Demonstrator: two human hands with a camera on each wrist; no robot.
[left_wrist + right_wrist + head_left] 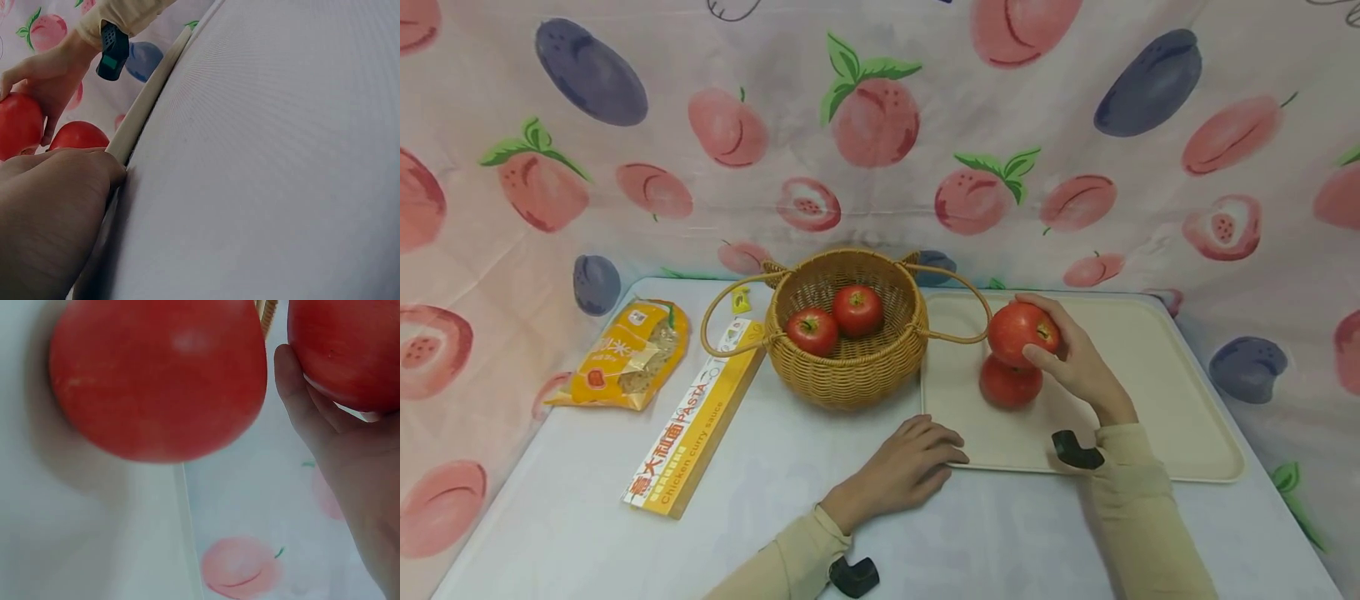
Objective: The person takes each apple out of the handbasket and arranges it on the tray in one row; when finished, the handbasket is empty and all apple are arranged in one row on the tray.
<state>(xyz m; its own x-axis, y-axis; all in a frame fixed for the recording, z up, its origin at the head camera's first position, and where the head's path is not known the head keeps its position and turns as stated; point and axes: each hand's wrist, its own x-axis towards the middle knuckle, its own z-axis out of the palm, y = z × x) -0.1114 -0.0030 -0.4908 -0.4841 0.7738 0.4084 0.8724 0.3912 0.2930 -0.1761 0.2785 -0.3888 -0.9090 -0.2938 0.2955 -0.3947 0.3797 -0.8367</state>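
Note:
My right hand [1078,362] grips a red apple [1021,332] above the cream tray [1120,383], its thumb and fingers round the sides. Beneath that apple, a second apple [1009,385] sits on the tray; in the right wrist view a gap of unclear size separates the held apple [350,356] from the lower apple [159,381]. At the tray's front left corner my left hand [901,468] rests palm down, fingers touching the edge and holding nothing. The wicker basket [848,382], left of the tray, has two apples [859,310] inside.
Left of the basket lie a long pasta box [696,425], a yellow food bag [634,354] and a small yellow packet [741,299]. One basket handle [958,337] reaches over the tray's left edge. A fruit-print cloth [880,192] hangs behind the white table [760,492].

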